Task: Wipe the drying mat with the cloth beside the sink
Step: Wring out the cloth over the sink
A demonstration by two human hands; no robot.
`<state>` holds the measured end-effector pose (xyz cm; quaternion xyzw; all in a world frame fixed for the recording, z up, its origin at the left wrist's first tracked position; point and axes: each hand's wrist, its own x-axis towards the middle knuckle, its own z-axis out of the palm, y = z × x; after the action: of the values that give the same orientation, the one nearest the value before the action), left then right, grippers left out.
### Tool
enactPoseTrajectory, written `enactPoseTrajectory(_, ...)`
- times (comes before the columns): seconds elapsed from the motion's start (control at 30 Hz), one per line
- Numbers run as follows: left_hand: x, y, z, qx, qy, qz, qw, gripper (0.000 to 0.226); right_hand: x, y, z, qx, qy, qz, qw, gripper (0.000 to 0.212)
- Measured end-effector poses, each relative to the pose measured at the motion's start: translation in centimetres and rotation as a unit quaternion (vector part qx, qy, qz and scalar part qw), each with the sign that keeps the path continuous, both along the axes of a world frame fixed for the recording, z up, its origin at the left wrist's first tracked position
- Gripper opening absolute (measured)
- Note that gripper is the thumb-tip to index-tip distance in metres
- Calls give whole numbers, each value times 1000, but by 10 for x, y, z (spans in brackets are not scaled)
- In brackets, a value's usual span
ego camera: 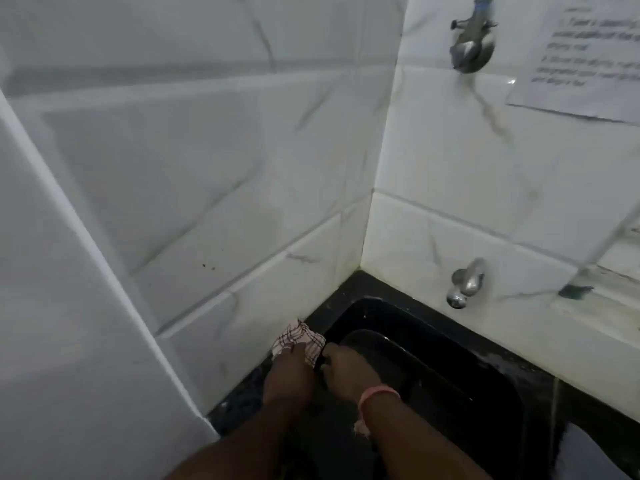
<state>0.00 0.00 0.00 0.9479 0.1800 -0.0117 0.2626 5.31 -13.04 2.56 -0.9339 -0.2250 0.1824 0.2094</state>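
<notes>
Both hands, left hand and right hand, clutch a crumpled, white red-checked cloth by the black sink.

Single head-mounted wide-angle view, looking forward and steeply down into a tiled wall corner. The black sink sits close, at lower right. No second view is supplied.

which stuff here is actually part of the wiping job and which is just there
Part of the job:
- checked cloth, under the left hand
- right hand, at the cloth's edge
- dark mat-like sheet at the sink, probably the drying mat

Just there:
- lower tap
- upper tap
- paper notice on the wall tiles
</notes>
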Motion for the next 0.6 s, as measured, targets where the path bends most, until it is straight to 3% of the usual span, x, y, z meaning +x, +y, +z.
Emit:
enactPoseTrajectory(0.17,15,30,-28,23,24,-39,999,60,26,54,-54,83,78,-69,991,36)
enactPoseTrajectory(0.23,17,32,-33,45,18,-52,997,61,42,69,-97,189,114,-126,967,42)
enactPoseTrajectory(0.3,21,35,-37,41,18,-51,998,65,43,84,-101,304,172,-197,916,42)
enactPoseTrajectory(0.37,23,38,-42,11,23,-45,999,69,34,97,-66,423,240,-290,824,30)
enactPoseTrajectory(0.43,23,41,-45,-26,16,-46,998,76,31,103,-44,480,320,-359,734,20)
enactPoseTrajectory(0.5,25,47,-43,-48,15,-36,998,75,29,101,-37,472,372,-407,687,15)
enactPoseTrajectory(0.6,34,55,-38,-11,25,-14,1000,72,29,99,-40,465,390,-430,668,11)
